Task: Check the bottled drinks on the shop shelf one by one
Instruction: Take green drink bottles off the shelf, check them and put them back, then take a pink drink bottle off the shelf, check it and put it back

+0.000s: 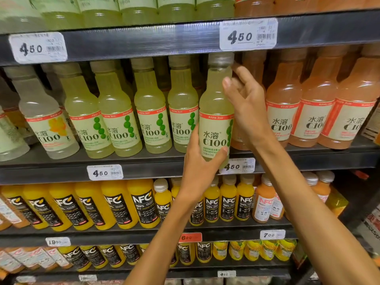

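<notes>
A pale green C100 bottle (pixel 214 112) with a cream label and grey cap is lifted in front of the middle shelf (pixel 61 167). My left hand (pixel 200 163) grips its base from below, thumb across the label's foot. My right hand (pixel 244 101) rests against its right side near the neck, fingers loosely curled and partly spread. To its left stand several matching green C100 bottles (pixel 151 112) in a row. On the right stand orange C100 bottles (pixel 316 108).
A clear yellow-label C100 bottle (pixel 44 120) stands at the far left. NFC orange juice bottles (pixel 115 204) fill the shelf below, with more underneath. The upper shelf edge (pixel 144 40) with 4.50 price tags hangs just above the held bottle's cap.
</notes>
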